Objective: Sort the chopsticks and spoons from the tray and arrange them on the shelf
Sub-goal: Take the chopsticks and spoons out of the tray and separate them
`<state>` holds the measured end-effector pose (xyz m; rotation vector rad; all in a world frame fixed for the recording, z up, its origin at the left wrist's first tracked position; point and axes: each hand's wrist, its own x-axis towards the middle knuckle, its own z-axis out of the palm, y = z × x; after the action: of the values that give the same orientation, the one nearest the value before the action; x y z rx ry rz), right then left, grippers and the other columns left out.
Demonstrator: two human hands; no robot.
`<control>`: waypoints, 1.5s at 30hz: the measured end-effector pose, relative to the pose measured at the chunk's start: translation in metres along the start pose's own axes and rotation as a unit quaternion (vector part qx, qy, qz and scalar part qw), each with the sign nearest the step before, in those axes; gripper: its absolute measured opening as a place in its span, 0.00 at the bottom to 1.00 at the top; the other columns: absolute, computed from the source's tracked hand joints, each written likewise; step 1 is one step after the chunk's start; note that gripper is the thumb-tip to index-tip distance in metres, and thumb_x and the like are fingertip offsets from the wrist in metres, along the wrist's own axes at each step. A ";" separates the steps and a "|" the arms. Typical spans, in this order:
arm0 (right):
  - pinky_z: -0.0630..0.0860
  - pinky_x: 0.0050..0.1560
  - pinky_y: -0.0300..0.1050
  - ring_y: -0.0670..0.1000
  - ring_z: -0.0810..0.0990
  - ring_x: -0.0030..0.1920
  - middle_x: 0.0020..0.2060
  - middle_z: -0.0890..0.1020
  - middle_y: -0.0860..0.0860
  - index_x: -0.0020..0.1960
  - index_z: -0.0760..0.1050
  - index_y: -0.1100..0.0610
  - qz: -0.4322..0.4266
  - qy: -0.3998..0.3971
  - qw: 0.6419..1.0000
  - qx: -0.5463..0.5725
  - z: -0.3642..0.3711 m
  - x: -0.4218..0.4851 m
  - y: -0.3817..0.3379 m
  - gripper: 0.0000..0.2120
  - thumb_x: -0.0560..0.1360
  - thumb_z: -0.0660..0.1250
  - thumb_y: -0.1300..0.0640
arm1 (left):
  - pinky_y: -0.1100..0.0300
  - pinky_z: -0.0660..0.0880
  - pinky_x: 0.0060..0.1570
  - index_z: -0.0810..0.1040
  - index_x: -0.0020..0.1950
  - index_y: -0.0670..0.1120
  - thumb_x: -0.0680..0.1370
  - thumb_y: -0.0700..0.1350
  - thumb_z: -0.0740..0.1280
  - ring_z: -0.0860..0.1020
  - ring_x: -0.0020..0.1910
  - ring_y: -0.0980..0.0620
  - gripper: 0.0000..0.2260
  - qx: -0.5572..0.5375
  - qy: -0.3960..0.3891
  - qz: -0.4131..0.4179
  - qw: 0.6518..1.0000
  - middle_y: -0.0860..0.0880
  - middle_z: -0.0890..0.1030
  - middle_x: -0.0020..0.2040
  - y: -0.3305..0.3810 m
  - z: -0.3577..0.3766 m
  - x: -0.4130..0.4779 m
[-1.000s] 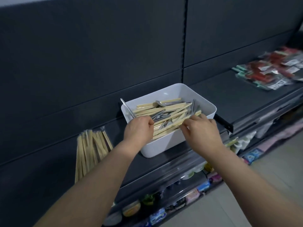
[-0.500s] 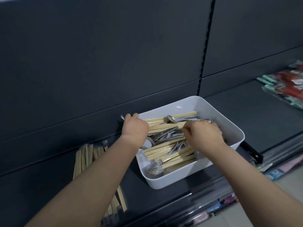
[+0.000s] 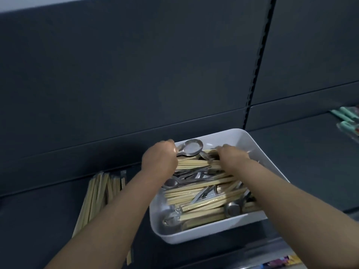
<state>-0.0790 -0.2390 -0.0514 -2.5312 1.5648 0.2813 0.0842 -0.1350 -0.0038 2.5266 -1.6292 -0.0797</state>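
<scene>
A white plastic tray (image 3: pixel 264 158) sits on the dark shelf (image 3: pixel 303 152), filled with pale wooden chopsticks (image 3: pixel 196 192) and metal spoons (image 3: pixel 191 147) mixed together. Both my hands are inside the tray at its far end. My left hand (image 3: pixel 160 159) curls round the left end of a bunch of chopsticks, beside a spoon bowl. My right hand (image 3: pixel 232 153) curls over the same bunch further right; its fingertips are hidden among the cutlery. A sorted pile of chopsticks (image 3: pixel 97 195) lies on the shelf left of the tray, partly behind my left forearm.
Dark back panels rise behind the shelf. Packaged goods with green handles (image 3: pixel 347 121) lie at the far right of the shelf. Colourful packets (image 3: pixel 283 262) show on a lower shelf at the bottom right.
Both hands have moved from the tray's near rim to its far end and closed round a bunch of chopsticks. The camera has come closer and tilted down.
</scene>
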 end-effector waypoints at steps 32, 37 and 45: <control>0.70 0.52 0.47 0.60 0.74 0.57 0.60 0.71 0.58 0.70 0.67 0.51 -0.334 -0.023 0.921 0.197 0.016 -0.105 -0.415 0.21 0.78 0.52 0.57 | 0.51 0.77 0.40 0.78 0.47 0.47 0.77 0.38 0.63 0.77 0.40 0.45 0.06 -0.459 0.175 -0.431 0.757 0.43 0.80 0.42 -0.366 -0.002 -0.189; 0.72 0.53 0.50 0.58 0.74 0.54 0.61 0.69 0.58 0.73 0.63 0.55 -0.312 -0.068 0.933 0.164 0.049 -0.128 -0.533 0.22 0.80 0.51 0.58 | 0.51 0.71 0.37 0.77 0.44 0.45 0.76 0.37 0.61 0.73 0.59 0.39 0.06 -0.400 0.162 -0.447 0.784 0.37 0.79 0.41 -0.478 -0.011 -0.224; 0.73 0.56 0.51 0.60 0.74 0.57 0.63 0.66 0.55 0.74 0.61 0.52 -0.272 -0.115 0.944 0.150 0.072 -0.134 -0.628 0.24 0.78 0.52 0.57 | 0.60 0.67 0.40 0.77 0.57 0.44 0.77 0.37 0.62 0.76 0.48 0.45 0.11 -0.337 0.133 -0.440 0.821 0.45 0.80 0.52 -0.558 -0.012 -0.222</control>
<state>0.4197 0.1721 -0.0697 -2.4519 0.7186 0.2310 0.4971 0.2952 -0.0768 2.2979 -0.1444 -0.3093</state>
